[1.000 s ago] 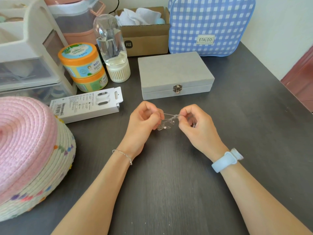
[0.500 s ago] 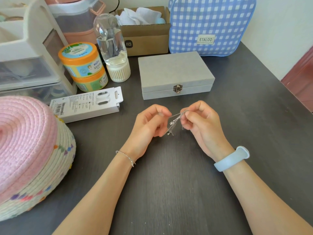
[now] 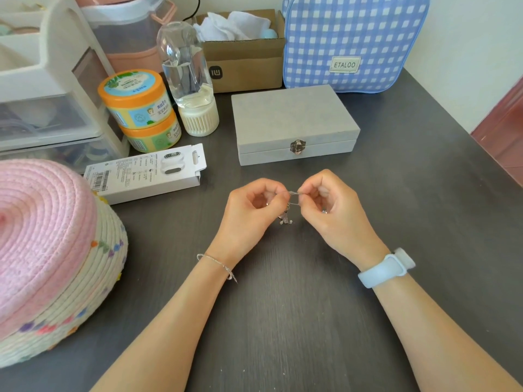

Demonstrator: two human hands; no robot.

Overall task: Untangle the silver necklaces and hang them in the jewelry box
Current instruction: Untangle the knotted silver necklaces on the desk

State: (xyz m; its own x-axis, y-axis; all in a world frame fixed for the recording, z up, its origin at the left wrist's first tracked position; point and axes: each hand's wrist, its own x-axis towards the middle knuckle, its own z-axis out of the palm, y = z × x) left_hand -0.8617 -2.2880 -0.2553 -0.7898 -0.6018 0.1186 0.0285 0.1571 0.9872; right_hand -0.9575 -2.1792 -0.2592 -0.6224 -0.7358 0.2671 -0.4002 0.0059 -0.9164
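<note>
Head view, read from the left: a pink woven basket [image 3: 42, 244] fills the near-left corner of the dark table [image 3: 283, 321], with a white drawer unit [image 3: 42, 80] behind it, two stacked orange-lidded tubs [image 3: 138, 108], a flat white retail package [image 3: 150, 172] and a clear bottle [image 3: 188, 80] crowding the far left. Toward the middle, the left hand [image 3: 252, 205] has its fingers curled and pinches one end of the tangled silver necklaces [image 3: 293, 198]; a short stretch of chain runs taut across to the right hand [image 3: 331, 205], which also pinches it with curled fingers, and a small knot of pendants dangles below, between the two hands and just above the tabletop. How many chains are in the tangle is too fine to tell. Just beyond the hands sits the grey jewelry box [image 3: 294, 120], its lid down and its clasp apparently fastened, with a cardboard box [image 3: 243, 66] and a blue checked bag [image 3: 353, 41] behind it. By my reading the task is early: the chains look knotted, nothing is hung, and the box has yet to be opened. For room, the bare table in front of the box and to the right of the hands is the free space; the left side is hemmed in by the package and basket, and the table's right edge drops off close beyond the right forearm, so loose chain is best kept central.
</note>
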